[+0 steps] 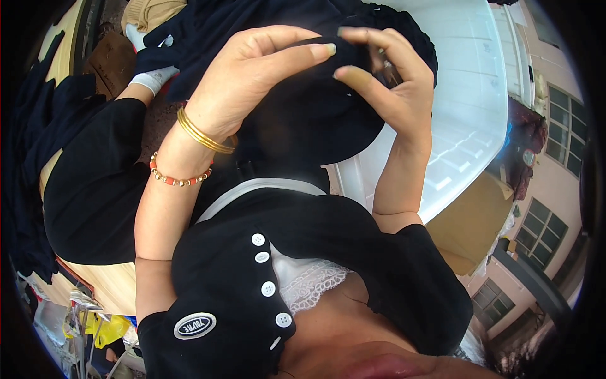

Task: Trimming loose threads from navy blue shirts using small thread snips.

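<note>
Dark navy cloth (303, 120) is draped over my lap, its upper part raised between my hands. With thumb and fingers together, my left hand (252, 69) pinches an edge of this cloth. Gold bangles and a beaded bracelet circle that wrist. Facing it, my right hand (398, 88) has its thumb and forefinger apart beside the cloth. Its other fingers curl around a small dark, shiny object (386, 68), mostly hidden and too blurred to name.
A large white plastic tub (470, 126) stands close by on the right, with navy cloth over its left side. More dark cloth (57, 120) hangs over a light wooden surface (104, 287) at left. Behind my foot is a brown cardboard box (112, 63).
</note>
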Available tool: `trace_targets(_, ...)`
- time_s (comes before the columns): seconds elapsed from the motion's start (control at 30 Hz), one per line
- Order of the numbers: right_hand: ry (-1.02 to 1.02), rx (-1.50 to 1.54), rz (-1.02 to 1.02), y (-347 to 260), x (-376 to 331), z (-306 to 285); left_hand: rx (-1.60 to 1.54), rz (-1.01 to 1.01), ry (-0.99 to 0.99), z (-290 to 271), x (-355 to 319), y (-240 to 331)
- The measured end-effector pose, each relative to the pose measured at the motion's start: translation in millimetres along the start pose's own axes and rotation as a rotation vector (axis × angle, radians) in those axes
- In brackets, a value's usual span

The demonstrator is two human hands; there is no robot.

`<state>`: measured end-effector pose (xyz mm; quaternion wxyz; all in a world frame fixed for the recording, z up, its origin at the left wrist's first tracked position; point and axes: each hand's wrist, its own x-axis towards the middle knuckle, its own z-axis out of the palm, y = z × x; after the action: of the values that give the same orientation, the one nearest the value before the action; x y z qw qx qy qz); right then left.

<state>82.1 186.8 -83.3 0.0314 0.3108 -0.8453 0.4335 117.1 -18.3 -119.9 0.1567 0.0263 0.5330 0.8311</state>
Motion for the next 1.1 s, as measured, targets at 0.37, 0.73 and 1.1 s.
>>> trace_targets(0.37, 0.131, -0.124, -0.011, -1, -1, -3, 0.009, -0.016, 0.085, -27, -15, 0)
trace_targets(0.73, 0.016, -0.261, -0.317, 1, 7, 6, 0.179, 0.057, 0.079, -14, -18, 11)
trace_targets(1.1, 0.004, -0.161, -0.297, -4, 8, 5, 0.146, 0.059, 0.086, -15, -17, 7)
